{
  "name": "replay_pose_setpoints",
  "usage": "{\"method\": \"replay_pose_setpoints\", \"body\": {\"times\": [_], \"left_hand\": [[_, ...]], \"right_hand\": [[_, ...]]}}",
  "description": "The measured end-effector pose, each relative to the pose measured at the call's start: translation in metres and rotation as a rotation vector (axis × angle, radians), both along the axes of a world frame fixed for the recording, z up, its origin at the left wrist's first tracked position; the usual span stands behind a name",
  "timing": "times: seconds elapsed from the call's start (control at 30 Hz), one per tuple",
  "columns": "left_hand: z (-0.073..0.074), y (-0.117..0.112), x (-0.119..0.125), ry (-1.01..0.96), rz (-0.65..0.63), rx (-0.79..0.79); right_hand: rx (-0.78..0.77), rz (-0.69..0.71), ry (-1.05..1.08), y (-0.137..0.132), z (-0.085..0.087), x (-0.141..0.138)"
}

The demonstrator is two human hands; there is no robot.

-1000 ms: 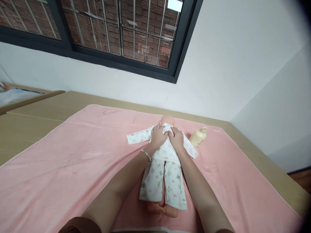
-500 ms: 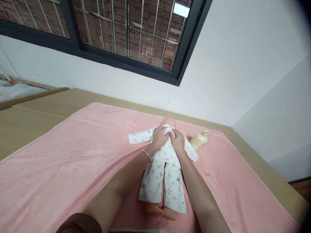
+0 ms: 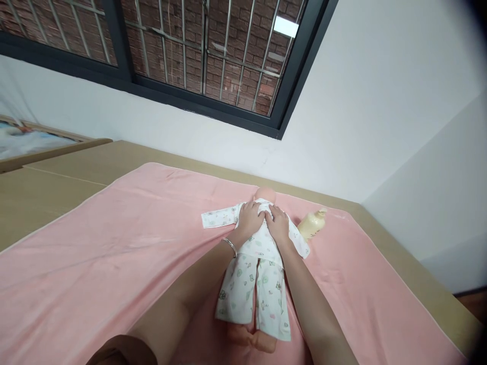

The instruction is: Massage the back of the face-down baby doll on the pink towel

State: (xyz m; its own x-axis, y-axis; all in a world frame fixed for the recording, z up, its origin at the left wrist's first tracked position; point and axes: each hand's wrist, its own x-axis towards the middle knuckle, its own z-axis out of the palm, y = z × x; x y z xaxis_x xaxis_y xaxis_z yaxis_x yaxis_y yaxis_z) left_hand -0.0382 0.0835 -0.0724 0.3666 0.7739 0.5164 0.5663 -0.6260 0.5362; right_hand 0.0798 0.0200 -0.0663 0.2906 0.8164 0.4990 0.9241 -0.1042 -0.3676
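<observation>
A baby doll [image 3: 265, 193] lies on its back on a pink towel [image 3: 114, 243], head toward the wall. It wears a white printed shirt [image 3: 258, 243] and matching trousers [image 3: 251, 294]; bare feet show at the near end. My left hand [image 3: 249, 218], with a silver bracelet on the wrist, rests on the left of the doll's chest, fingers curled at the collar. My right hand [image 3: 277, 224] lies beside it on the right of the chest, fingers also bent and pressed into the shirt front near the neck. The two hands nearly touch.
A cream bottle [image 3: 312, 223] lies on the towel just right of the doll's arm. The towel covers a beige table [image 3: 57, 177] standing against a white wall under a barred window. The table's right edge drops to a wooden floor.
Both hands have stayed on the doll's chest, shifting only slightly at the collar. The camera has tilted a little, so the view has moved slightly.
</observation>
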Motion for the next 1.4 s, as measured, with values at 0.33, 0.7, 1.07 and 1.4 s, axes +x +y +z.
{"method": "replay_pose_setpoints", "body": {"times": [0.33, 0.7, 1.07, 1.4], "left_hand": [[0.001, -0.003, 0.001, 0.009, 0.037, -0.023], [0.002, -0.006, -0.002, -0.043, 0.056, 0.006], [-0.003, 0.007, 0.002, 0.022, -0.035, -0.102], [0.002, 0.0, -0.002, -0.067, -0.053, -0.017]], "right_hand": [[0.012, -0.071, 0.049, -0.002, -0.001, -0.003], [0.122, -0.033, 0.093, -0.002, -0.003, -0.002], [-0.117, -0.039, 0.072, 0.004, 0.0, 0.002], [0.107, -0.11, 0.094, -0.005, -0.001, -0.008]]}}
